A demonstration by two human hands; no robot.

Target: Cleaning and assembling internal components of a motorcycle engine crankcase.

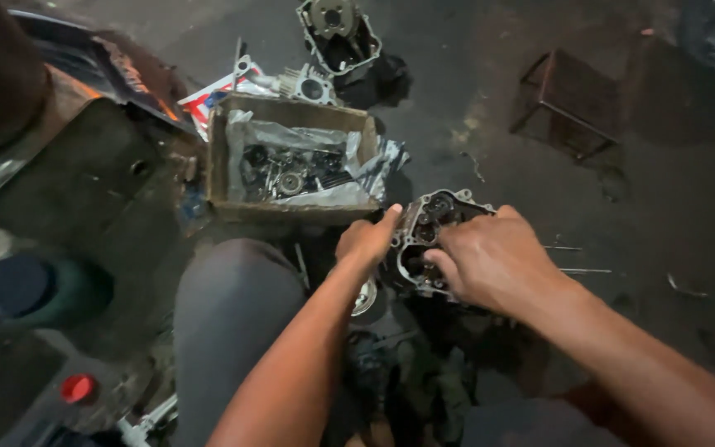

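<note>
A grey metal engine case half [432,223] lies on the dark floor in front of me, its open side up with gears and cavities showing. My left hand [366,240] rests on its left rim, thumb stretched onto the edge. My right hand [494,261] covers its right side, fingers curled down into the case; what the fingertips touch is hidden. A round metal part [365,298] lies just below my left wrist.
A cardboard box [218,157] lined with plastic holds several small engine parts, left of the case. Another case half [337,33] and a cylinder [308,84] lie farther back. A wire stool [573,99] stands at right. A red cap [78,387] is at lower left.
</note>
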